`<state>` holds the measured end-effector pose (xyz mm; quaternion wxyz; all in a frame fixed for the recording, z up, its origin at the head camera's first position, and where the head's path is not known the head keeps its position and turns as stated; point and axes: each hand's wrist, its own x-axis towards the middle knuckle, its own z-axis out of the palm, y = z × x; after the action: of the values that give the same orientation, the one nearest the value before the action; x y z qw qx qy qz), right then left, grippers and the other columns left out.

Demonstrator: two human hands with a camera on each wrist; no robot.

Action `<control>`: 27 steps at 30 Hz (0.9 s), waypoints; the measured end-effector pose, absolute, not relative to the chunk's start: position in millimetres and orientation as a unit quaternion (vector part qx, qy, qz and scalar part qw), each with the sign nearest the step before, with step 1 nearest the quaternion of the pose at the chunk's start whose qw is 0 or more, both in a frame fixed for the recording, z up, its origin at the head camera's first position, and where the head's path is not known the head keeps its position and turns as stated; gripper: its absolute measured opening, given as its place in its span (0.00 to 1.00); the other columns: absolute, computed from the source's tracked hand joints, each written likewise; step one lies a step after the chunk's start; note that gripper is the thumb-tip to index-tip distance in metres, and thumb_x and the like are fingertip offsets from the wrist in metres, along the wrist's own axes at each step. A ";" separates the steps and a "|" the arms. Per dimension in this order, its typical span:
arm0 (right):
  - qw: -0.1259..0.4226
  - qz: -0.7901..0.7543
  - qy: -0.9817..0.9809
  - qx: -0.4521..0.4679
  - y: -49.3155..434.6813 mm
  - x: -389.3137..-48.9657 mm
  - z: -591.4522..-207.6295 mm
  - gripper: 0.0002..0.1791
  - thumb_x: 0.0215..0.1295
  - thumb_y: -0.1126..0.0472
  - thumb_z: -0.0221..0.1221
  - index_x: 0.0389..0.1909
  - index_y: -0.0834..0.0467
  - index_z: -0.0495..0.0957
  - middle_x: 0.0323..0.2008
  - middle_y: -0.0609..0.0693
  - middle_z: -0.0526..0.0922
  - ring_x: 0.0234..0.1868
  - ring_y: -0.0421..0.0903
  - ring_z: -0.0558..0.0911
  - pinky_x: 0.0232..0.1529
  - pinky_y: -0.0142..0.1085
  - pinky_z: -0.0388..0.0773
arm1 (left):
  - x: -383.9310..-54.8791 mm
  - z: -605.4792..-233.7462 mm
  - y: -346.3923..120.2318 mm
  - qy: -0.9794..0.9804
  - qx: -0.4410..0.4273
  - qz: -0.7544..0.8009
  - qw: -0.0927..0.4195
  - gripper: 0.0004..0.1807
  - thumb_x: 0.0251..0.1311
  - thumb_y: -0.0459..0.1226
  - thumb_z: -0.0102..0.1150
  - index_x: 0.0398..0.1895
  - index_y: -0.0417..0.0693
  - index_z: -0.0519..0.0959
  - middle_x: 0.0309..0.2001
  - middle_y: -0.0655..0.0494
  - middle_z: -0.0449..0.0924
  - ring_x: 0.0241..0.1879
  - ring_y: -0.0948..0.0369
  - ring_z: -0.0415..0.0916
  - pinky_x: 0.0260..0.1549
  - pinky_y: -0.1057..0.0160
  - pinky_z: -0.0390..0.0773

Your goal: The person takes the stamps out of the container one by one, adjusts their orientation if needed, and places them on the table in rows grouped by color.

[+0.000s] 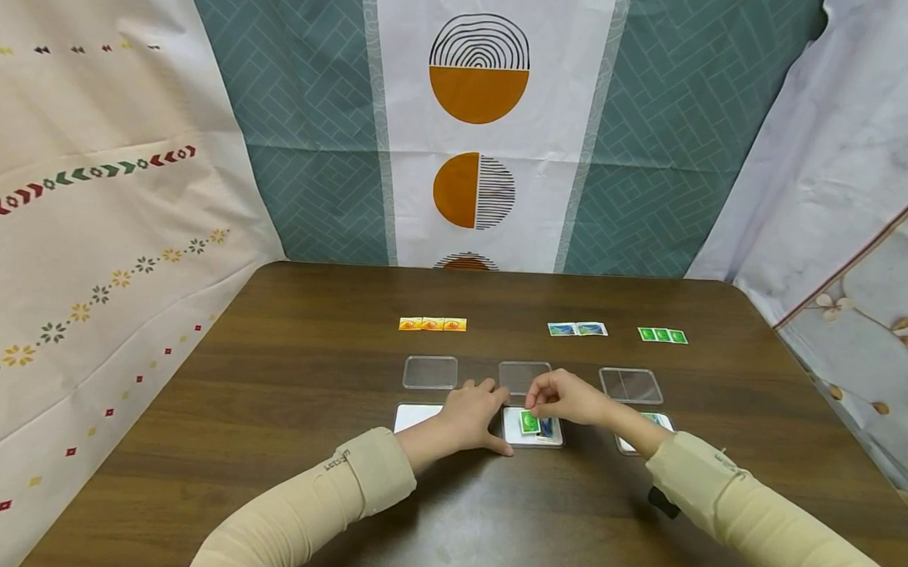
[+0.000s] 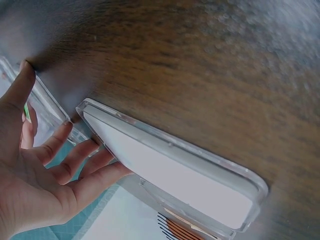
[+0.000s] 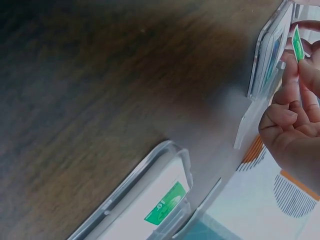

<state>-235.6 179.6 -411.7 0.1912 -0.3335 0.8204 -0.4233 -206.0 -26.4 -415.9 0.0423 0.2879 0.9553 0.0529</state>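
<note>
My right hand pinches a small green stamp between thumb and fingertips, above the middle clear plastic case. Inside that case, a blue stamp lies on a white sheet. The left hand is spread between the left and middle cases. Its thumb is at the middle case's near left edge, and its other fingers reach toward the far side. A white sheet fills the left case, and no stamp shows on its visible part. In the right case, a green stamp lies on white.
Behind the cases lie clear lids, in a row. Farther back are three orange stamps, two blue stamps and three green stamps. Patterned cloths hang around the wooden table.
</note>
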 end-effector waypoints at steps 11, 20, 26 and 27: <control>0.178 -0.413 0.829 -0.333 191.9 -238.8 -408.9 0.02 0.59 0.72 0.59 0.31 0.69 0.77 0.26 0.58 0.80 0.26 0.33 0.74 0.33 0.27 0.74 | -206.4 -416.3 -26.3 0.956 0.285 0.053 0.039 0.38 0.36 0.62 0.70 0.50 0.55 0.74 0.43 0.56 0.75 0.37 0.55 0.74 0.28 0.61 0.75; 0.166 -0.415 0.838 -0.314 209.0 -246.8 -401.7 0.03 0.59 0.72 0.60 0.31 0.70 0.77 0.27 0.59 0.81 0.27 0.36 0.75 0.33 0.28 0.75 | -206.5 -413.7 -27.2 0.955 0.288 0.050 0.040 0.38 0.36 0.62 0.70 0.50 0.54 0.74 0.43 0.56 0.75 0.36 0.56 0.73 0.28 0.61 0.75; 0.157 -0.410 0.849 -0.295 218.5 -249.6 -399.3 0.04 0.60 0.70 0.59 0.32 0.69 0.77 0.27 0.57 0.81 0.27 0.33 0.73 0.32 0.28 0.74 | -205.4 -413.9 -27.8 0.955 0.291 0.051 0.039 0.38 0.37 0.62 0.70 0.51 0.54 0.74 0.44 0.56 0.75 0.37 0.56 0.73 0.28 0.61 0.75; 0.156 -0.409 0.850 -0.292 219.5 -249.9 -398.8 0.04 0.59 0.70 0.60 0.32 0.69 0.77 0.28 0.56 0.81 0.27 0.33 0.73 0.32 0.28 0.74 | -205.4 -414.1 -27.8 0.955 0.291 0.051 0.039 0.38 0.37 0.62 0.70 0.51 0.54 0.74 0.44 0.55 0.75 0.37 0.56 0.74 0.28 0.61 0.75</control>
<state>-249.9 219.5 -398.8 0.1564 -0.2917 0.8504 -0.4091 -205.4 -27.8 -414.1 0.0386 0.2911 0.9545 0.0512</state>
